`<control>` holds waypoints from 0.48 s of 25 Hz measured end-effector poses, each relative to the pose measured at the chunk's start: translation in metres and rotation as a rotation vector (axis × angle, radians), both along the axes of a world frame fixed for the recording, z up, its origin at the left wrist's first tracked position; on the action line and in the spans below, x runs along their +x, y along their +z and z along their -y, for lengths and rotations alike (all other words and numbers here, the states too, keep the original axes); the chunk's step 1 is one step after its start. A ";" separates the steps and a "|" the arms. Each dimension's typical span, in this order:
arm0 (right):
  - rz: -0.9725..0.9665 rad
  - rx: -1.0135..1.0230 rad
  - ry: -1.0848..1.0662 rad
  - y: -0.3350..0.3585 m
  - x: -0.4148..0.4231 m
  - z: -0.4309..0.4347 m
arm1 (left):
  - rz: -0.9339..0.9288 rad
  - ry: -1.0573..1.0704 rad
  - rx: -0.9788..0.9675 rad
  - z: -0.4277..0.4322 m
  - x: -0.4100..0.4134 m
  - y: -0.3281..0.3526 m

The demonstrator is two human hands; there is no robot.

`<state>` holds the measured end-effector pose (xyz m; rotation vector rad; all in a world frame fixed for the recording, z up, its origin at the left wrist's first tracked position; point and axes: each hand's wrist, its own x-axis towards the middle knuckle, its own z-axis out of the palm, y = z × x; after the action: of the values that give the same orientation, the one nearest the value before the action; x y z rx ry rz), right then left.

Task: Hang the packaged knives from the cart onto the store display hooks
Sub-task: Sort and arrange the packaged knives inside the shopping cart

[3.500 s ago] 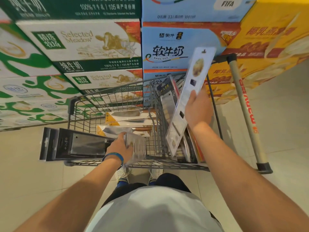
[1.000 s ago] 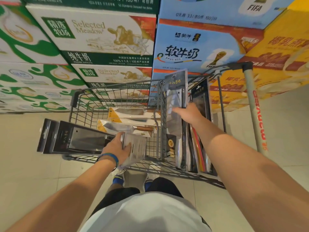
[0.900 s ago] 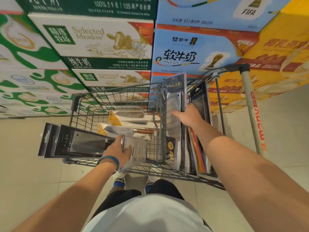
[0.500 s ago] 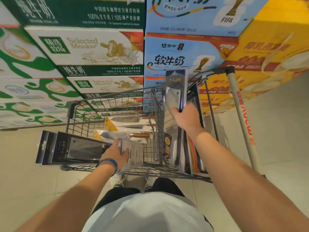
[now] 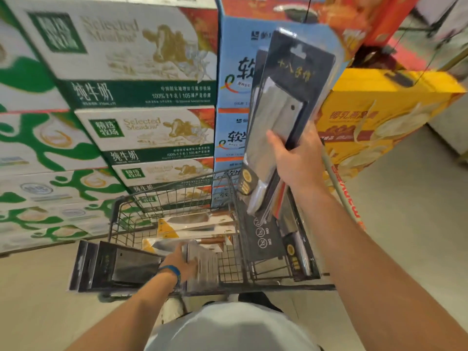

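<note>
From the head view, the right hand has lifted since half a second ago. Then its grip was on a pack standing in the rear section of the cart. Now it is clamped, thumb on the front face, round the middle of a packaged cleaver raised high above that section. The pack tilts with its hang-hole end above the grip, in front of the blue cartons, and its handle end below the grip, over the cart. The edge of a second pack shows just behind it, but whether the grip holds that one too cannot be told. Below the right grip, black packs remain upright in the rear section. The left hand, with a blue wristband, has not changed. Its grip is closed on one end of a stack of dark knife packs, which juts out to the left of the grip, past the cart's side. Just beyond that grip, yellow-backed knife packs lie flat in the basket. The view has swung upward, so the green-and-white milk cartons and the yellow box now loom larger, and the picture is blurred.
</note>
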<state>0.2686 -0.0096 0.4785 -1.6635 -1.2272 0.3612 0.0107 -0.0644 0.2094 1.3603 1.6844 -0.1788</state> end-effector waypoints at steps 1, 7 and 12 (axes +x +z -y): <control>0.012 0.021 -0.013 0.008 -0.005 0.000 | -0.003 0.000 -0.019 -0.004 -0.006 0.001; -0.074 0.095 0.054 0.038 -0.057 0.005 | -0.029 0.003 -0.102 -0.016 -0.048 -0.001; 0.108 0.170 0.186 0.021 -0.127 0.030 | 0.034 -0.015 -0.143 -0.016 -0.059 -0.007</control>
<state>0.1419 -0.0396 0.4991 -1.4430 -1.4578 0.2746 -0.0486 -0.0482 0.2024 1.2631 1.6021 -0.2788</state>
